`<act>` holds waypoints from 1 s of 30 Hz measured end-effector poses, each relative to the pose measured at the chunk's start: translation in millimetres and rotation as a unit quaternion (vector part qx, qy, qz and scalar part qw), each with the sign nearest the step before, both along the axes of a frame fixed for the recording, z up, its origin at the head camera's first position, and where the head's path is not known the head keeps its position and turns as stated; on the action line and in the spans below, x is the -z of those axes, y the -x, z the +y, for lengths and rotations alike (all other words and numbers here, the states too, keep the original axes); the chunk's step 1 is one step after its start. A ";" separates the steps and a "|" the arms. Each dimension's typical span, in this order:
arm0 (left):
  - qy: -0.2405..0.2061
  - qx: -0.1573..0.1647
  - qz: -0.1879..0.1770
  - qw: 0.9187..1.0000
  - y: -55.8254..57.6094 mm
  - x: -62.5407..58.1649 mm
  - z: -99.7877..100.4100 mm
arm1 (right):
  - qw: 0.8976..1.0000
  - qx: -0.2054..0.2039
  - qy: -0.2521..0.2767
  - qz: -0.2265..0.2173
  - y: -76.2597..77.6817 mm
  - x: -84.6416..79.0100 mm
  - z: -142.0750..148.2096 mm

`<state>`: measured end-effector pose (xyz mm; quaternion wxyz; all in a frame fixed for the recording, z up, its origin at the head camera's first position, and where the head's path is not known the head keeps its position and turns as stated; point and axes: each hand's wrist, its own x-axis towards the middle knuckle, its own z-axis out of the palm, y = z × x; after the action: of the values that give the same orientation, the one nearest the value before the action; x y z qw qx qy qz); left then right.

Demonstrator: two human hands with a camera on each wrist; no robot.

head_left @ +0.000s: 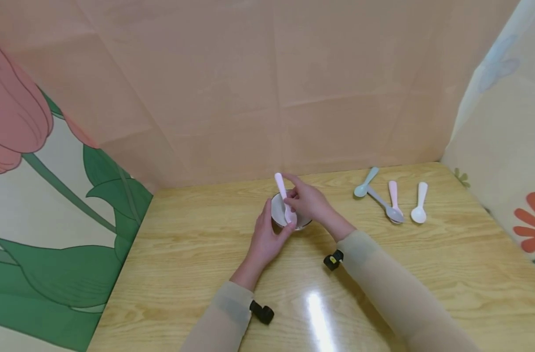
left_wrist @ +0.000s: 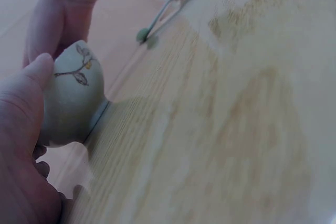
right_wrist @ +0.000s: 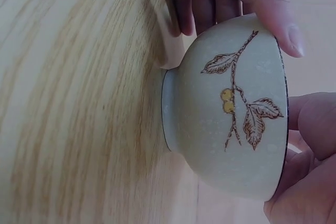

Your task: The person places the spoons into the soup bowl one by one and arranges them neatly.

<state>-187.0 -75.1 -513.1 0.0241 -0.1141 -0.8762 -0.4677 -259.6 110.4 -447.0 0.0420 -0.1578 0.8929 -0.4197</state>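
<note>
A small cream bowl (right_wrist: pixel 231 108) with a dark rim and a printed brown branch with leaves and yellow fruit stands upright on the table. My left hand (head_left: pixel 266 239) grips its near left side, thumb at the rim and fingers round the outer wall. A pale pink spoon (head_left: pixel 281 185) leans over the bowl, handle up and its scoop down inside. My right hand (head_left: pixel 310 199) pinches that spoon partway along the handle, above the bowl's right side. In the right wrist view, the bowl's wall hides the spoon and some of the right fingers.
On the right of the wooden table (head_left: pixel 183 254) lie a mint green spoon (head_left: pixel 366 182), a grey spoon (head_left: pixel 394 214) overlapping a pink spoon (head_left: pixel 393 191), and a white spoon (head_left: pixel 419 205). A peach cloth backdrop (head_left: pixel 214 98) hangs behind the table's far edge.
</note>
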 end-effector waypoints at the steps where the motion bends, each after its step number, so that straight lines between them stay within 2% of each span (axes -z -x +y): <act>1: 0.000 0.000 -0.001 1.000 -0.2 0.0 0.0 | 1.000 -0.002 -0.005 0.000 0.4 0.1 -0.4; 14: 0.005 0.001 0.007 1.000 -0.9 -0.4 -0.6 | 0.996 -0.014 -0.087 0.011 0.8 1.5 -5.6; 30: 0.000 0.006 0.014 1.000 0.3 2.4 -1.0 | 0.995 -0.021 -0.099 0.022 -1.9 1.0 -5.6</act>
<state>-187.3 -76.2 -515.5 0.0337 -0.1261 -0.8751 -0.4660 -257.7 104.8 -448.0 0.0468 -0.1810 0.9270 -0.3251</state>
